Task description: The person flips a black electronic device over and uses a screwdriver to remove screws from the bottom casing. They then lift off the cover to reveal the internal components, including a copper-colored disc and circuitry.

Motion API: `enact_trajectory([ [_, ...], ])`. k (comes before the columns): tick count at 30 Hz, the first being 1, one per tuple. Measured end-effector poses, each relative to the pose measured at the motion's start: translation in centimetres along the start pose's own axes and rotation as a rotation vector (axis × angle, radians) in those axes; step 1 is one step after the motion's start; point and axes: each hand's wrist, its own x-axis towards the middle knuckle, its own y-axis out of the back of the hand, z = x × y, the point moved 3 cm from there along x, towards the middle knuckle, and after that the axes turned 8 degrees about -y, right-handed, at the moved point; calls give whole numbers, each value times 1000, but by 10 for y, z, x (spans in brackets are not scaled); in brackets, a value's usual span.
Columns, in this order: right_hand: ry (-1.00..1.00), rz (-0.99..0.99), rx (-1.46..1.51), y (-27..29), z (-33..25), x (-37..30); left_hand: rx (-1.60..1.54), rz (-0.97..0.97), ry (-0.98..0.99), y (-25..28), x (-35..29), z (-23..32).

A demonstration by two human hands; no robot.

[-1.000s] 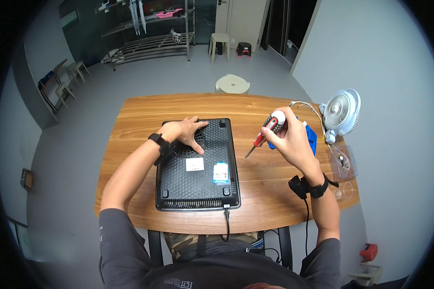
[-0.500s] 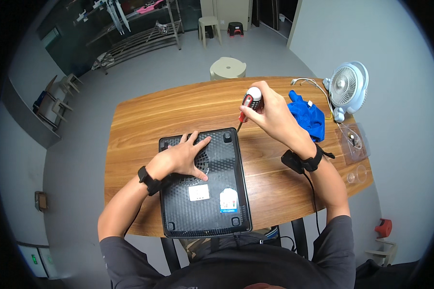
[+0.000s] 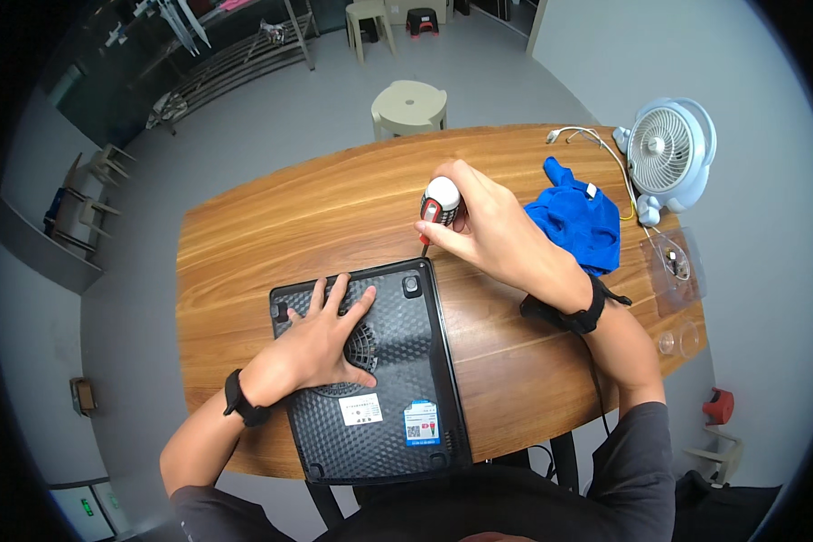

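Note:
A flat black appliance (image 3: 397,361), which looks like an induction cooker turned upside down, lies at the table's near edge. Its underside shows a round fan grille, rubber feet and two stickers. My left hand (image 3: 321,339) rests on it with fingers spread, partly covering the grille. In my right hand (image 3: 483,221) is a screwdriver (image 3: 438,210) with a red and black handle and white end cap, fingers wrapped round it. The shaft points down at the appliance's far right corner; whether the tip touches the rim I cannot tell.
On the wooden table (image 3: 271,217), a crumpled blue cloth (image 3: 578,226) lies right of my right hand. Farther right are a light blue fan (image 3: 664,149), a white cable (image 3: 605,149), a clear plastic tray (image 3: 677,271) and a small clear cup (image 3: 688,339). A beige stool (image 3: 410,104) stands beyond.
The view has shifted, so the appliance and both hands appear farther left and the appliance lower. The screwdriver has come closer to the appliance's far right corner. My left hand stays spread on it.

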Motion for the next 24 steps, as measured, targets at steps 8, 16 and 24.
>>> enact_trajectory([
  [8,70,-19,-49,-5,9,-2,5,-80,40,5,5,2],
  [16,74,-20,-21,-6,12,1,20,-76,37,5,6,1],
  [24,91,-37,-23,-8,6,5,37,-46,18,4,4,1],
])
